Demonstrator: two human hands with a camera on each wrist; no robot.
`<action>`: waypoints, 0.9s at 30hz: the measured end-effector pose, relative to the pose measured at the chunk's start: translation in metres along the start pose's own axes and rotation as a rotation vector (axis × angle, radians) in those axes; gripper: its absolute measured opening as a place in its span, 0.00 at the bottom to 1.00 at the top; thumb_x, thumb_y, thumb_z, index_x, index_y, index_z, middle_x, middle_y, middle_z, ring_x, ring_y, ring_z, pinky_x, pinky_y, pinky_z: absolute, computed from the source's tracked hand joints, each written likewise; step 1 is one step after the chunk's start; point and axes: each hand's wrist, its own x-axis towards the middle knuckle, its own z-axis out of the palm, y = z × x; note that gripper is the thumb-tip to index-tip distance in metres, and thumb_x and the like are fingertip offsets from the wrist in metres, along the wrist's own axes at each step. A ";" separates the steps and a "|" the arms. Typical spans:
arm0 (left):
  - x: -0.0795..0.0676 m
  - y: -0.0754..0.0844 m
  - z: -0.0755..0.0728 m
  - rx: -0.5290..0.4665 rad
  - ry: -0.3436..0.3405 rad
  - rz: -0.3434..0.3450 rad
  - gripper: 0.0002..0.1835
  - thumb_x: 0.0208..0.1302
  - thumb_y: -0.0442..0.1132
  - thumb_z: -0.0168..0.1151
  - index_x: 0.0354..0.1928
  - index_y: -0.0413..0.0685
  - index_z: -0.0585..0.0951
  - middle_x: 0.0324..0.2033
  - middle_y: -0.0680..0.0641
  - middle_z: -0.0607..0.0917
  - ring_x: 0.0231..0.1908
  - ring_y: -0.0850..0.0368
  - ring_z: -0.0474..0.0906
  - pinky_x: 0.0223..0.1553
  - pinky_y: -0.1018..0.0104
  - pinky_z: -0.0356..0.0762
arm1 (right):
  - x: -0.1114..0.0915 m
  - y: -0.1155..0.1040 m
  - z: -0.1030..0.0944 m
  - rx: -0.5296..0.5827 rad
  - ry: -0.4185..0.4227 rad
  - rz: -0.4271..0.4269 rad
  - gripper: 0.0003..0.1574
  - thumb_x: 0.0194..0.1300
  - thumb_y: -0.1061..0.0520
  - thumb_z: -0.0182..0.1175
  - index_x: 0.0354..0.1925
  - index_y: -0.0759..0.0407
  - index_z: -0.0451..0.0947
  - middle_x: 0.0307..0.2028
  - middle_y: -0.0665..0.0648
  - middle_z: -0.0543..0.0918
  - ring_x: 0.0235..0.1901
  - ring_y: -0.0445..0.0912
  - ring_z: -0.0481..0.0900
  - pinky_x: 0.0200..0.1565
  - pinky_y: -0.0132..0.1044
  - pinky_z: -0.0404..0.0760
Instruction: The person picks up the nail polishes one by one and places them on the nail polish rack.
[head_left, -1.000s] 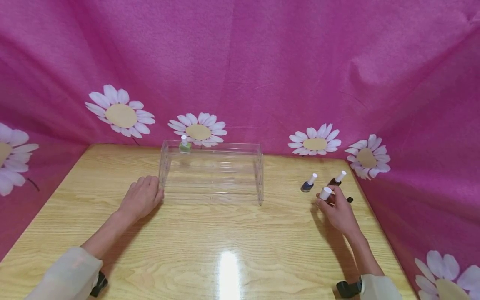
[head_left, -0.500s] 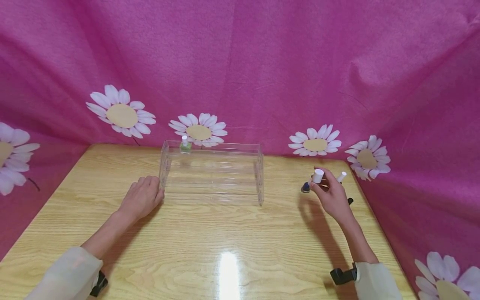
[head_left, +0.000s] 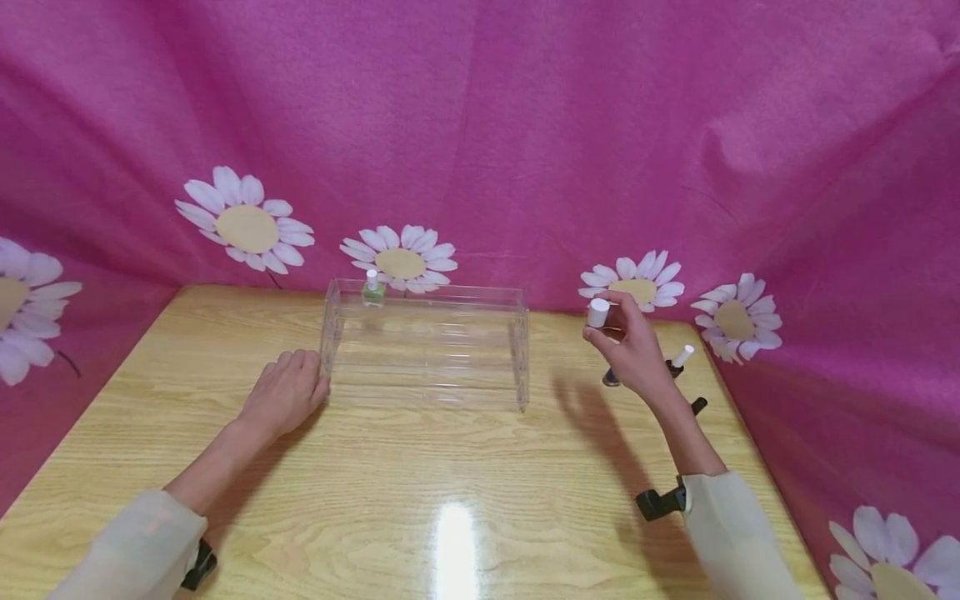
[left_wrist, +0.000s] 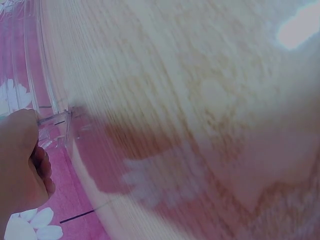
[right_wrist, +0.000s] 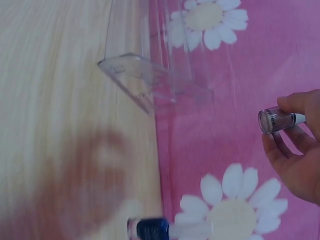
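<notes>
One bottle (right_wrist: 283, 121) | pinched, right grip (head_left: 628, 340) | lettering (right_wrist: 272, 118): right wrist view only

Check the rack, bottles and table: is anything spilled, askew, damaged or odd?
Nothing stands out. The green bottle stands upright on the clear rack, the bottle in the right hand shows no visible damage, and no spill shows on the table. The black-capped item is mostly hidden by the right forearm.
</notes>
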 end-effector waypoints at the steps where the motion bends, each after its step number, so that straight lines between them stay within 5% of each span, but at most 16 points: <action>1: 0.000 0.000 0.000 0.001 0.000 -0.001 0.11 0.69 0.39 0.55 0.34 0.37 0.70 0.26 0.43 0.72 0.30 0.42 0.70 0.29 0.52 0.66 | 0.004 -0.003 0.004 0.002 -0.007 -0.004 0.27 0.62 0.75 0.61 0.58 0.74 0.65 0.40 0.70 0.81 0.42 0.47 0.80 0.47 0.29 0.76; 7: 0.000 -0.001 0.000 -0.003 0.002 -0.001 0.11 0.69 0.39 0.54 0.34 0.37 0.70 0.27 0.42 0.73 0.31 0.41 0.70 0.30 0.51 0.67 | 0.027 -0.012 0.025 -0.019 -0.066 0.000 0.26 0.63 0.75 0.61 0.58 0.73 0.66 0.41 0.73 0.79 0.45 0.60 0.79 0.48 0.40 0.76; 10: 0.000 0.000 -0.002 -0.004 -0.008 -0.006 0.10 0.69 0.38 0.54 0.35 0.37 0.70 0.28 0.42 0.73 0.33 0.41 0.71 0.31 0.50 0.67 | 0.037 -0.016 0.036 0.001 -0.082 0.003 0.26 0.63 0.75 0.61 0.58 0.74 0.65 0.42 0.73 0.79 0.46 0.60 0.78 0.49 0.43 0.76; 17: 0.001 0.000 -0.001 0.006 -0.016 -0.006 0.11 0.70 0.38 0.54 0.35 0.37 0.70 0.27 0.42 0.73 0.32 0.41 0.71 0.30 0.50 0.68 | 0.065 0.018 0.069 0.067 -0.089 -0.011 0.28 0.63 0.72 0.63 0.59 0.69 0.66 0.44 0.69 0.79 0.45 0.58 0.79 0.51 0.47 0.76; 27: 0.000 0.001 0.000 -0.008 0.000 -0.007 0.10 0.69 0.38 0.55 0.35 0.37 0.70 0.28 0.42 0.73 0.32 0.41 0.71 0.31 0.50 0.68 | 0.085 0.016 0.101 0.036 -0.145 0.001 0.28 0.63 0.71 0.63 0.59 0.65 0.67 0.46 0.67 0.79 0.45 0.59 0.82 0.48 0.47 0.80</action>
